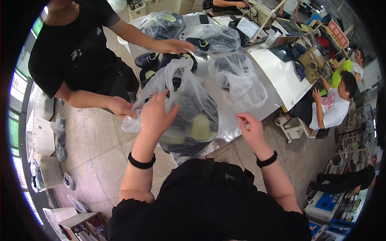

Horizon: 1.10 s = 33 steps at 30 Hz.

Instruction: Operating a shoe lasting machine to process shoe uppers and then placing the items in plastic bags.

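In front of me, at the near edge of the metal table, sits a clear plastic bag (pixel 189 104) filled with dark shoe pieces with pale green patches. My left hand (pixel 157 116) is at the bag's left side, fingers stretched upward and thumb apart; whether it touches the film I cannot tell. To the right of the bag my right hand (pixel 252 130) hovers with loosely bent fingers and nothing visible in them. A second clear bag (pixel 239 78) lies beyond it. Dark shoe uppers (pixel 148 60) lie behind the near bag.
On the left stands a co-worker in black, one hand (pixel 122 107) by the near bag's edge, the other (pixel 175 46) over the table (pixel 225 105). More filled bags (pixel 163 25) lie at the back. A seated person (pixel 331 106) works at a sewing machine (pixel 313 64) on the right.
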Motion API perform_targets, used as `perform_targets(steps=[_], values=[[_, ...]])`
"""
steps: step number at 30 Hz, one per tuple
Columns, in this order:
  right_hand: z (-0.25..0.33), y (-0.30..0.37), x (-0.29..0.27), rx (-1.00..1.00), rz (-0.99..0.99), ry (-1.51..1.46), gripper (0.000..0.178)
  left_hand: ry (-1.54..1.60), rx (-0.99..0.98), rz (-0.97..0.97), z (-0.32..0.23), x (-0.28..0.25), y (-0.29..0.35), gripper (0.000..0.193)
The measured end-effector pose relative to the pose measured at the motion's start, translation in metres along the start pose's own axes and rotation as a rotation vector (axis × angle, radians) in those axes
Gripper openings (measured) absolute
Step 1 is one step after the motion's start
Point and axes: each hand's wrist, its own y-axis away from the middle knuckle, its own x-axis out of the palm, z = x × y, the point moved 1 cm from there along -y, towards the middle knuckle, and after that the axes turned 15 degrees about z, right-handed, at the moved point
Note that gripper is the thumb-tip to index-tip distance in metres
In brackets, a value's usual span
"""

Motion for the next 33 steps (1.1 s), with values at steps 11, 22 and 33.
perform_targets(steps=[11, 22, 33], values=[[0.067, -0.080, 0.082, -0.563, 0.350, 0.095, 0.023, 0.230, 0.423, 0.507, -0.061, 0.071, 0.076, 0.020], [-0.058, -0.072, 0.056, -0.226, 0.381, 1.123, 0.046, 0.474, 0.266, 0.475, -0.044, 0.044, 0.064, 0.025], [0.004, -0.131, 0.107, -0.294, 0.353, 0.547, 0.020, -0.037, 0.048, 0.174, 0.050, 0.059, -0.082, 0.028]])
